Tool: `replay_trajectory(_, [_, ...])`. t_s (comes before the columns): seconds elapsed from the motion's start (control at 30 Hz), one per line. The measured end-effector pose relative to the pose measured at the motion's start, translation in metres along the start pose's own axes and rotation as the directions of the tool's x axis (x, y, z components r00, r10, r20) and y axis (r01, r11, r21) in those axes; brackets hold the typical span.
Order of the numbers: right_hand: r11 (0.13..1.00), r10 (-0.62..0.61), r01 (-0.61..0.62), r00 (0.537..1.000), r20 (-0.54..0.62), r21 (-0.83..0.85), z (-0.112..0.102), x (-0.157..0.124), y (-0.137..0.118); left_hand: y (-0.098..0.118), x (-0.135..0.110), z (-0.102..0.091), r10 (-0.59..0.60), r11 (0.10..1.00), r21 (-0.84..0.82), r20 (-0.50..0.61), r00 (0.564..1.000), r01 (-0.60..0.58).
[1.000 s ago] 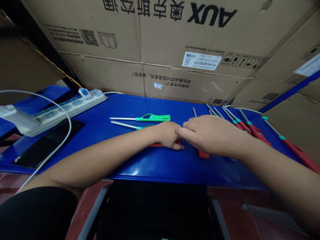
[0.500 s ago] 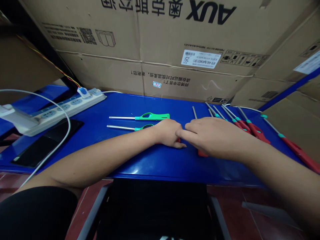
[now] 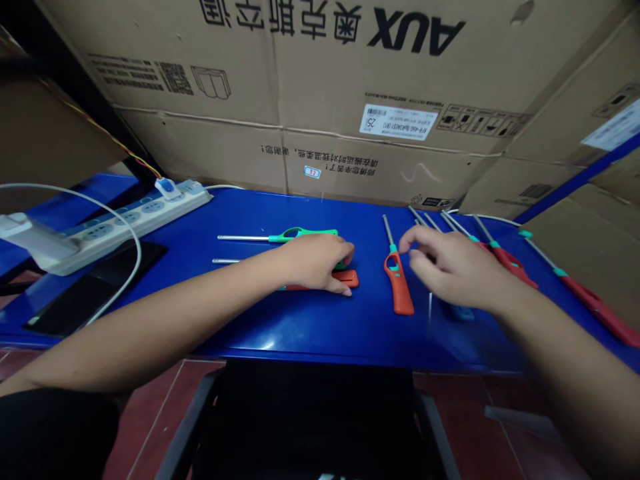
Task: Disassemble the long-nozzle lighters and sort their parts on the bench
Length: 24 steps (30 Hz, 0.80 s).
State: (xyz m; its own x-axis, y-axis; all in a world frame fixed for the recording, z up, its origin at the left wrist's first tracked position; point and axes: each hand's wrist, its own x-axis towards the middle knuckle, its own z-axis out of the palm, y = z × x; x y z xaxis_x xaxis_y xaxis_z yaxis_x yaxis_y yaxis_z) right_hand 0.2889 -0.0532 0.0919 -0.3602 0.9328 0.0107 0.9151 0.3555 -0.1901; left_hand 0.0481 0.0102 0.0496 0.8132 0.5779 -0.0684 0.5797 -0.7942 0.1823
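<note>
My left hand (image 3: 315, 260) lies curled over a red long-nozzle lighter (image 3: 347, 279) that rests flat on the blue table (image 3: 320, 320); only the lighter's red end shows past my thumb. My right hand (image 3: 450, 267) hovers to the right with loosely bent, parted fingers and nothing in them. Between the hands lies another red lighter (image 3: 399, 288), untouched, nozzle pointing away. A blue lighter (image 3: 461, 312) peeks out under my right wrist. Two green lighters lie at the left: one in full view (image 3: 300, 235), the other (image 3: 226, 261) mostly hidden by my left hand.
Several red lighters (image 3: 505, 257) fan out at the table's right end. A white power strip (image 3: 125, 217) with a cable and a dark phone (image 3: 95, 280) sit at the left. Large cardboard boxes (image 3: 350, 100) wall off the back.
My right hand has pulled away to the right from my left hand and spread its fingers, uncovering the red lighter between them. My left hand has stayed over its red lighter, shifting slightly left.
</note>
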Motion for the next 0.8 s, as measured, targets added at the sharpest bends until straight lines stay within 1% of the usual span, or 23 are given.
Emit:
replay_trajectory(0.07, [0.994, 0.026, -0.009, 0.988, 0.152, -0.109, 0.010, 0.009, -0.017, -0.003, -0.006, 0.006, -0.009, 1.000, -0.004, 0.009, 1.000, 0.009])
replay_trajectory(0.1, [0.983, 0.026, 0.014, 0.976, 0.215, -0.182, 0.016, 0.014, -0.026, -0.004, -0.008, 0.010, -0.004, 1.000, -0.009, 0.009, 1.000, 0.004])
replay_trajectory(0.13, [0.969, 0.033, 0.032, 0.966, 0.256, -0.244, 0.023, 0.019, -0.033, -0.005, -0.009, 0.014, 0.000, 1.000, -0.015, 0.005, 1.000, 0.001])
replay_trajectory(0.2, [0.947, 0.039, 0.050, 0.962, 0.269, -0.317, 0.035, 0.026, -0.045, -0.007, -0.011, 0.021, -0.002, 1.000, -0.024, -0.012, 1.000, 0.002])
replay_trajectory(0.27, [0.937, 0.034, 0.059, 0.965, 0.260, -0.344, 0.045, 0.031, -0.052, -0.008, -0.011, 0.026, -0.001, 1.000, -0.024, -0.035, 0.999, 0.000])
replay_trajectory(0.37, [0.924, 0.057, 0.058, 0.956, 0.287, -0.377, 0.052, 0.033, -0.056, -0.009, -0.010, 0.028, 0.020, 0.999, -0.025, -0.054, 0.998, -0.022])
replay_trajectory(0.47, [0.916, 0.086, 0.046, 0.947, 0.308, -0.398, 0.056, 0.032, -0.060, -0.008, -0.010, 0.028, 0.038, 0.999, -0.009, -0.065, 0.997, -0.039])
replay_trajectory(0.6, [0.910, 0.117, 0.022, 0.944, 0.308, -0.413, 0.059, 0.032, -0.065, -0.005, -0.011, 0.027, 0.042, 0.999, 0.028, -0.053, 0.998, -0.041])
replay_trajectory(0.8, [0.899, 0.143, 0.020, 0.931, 0.336, -0.437, 0.058, 0.038, -0.074, -0.001, -0.011, 0.026, 0.042, 0.998, 0.042, -0.043, 0.998, -0.040])
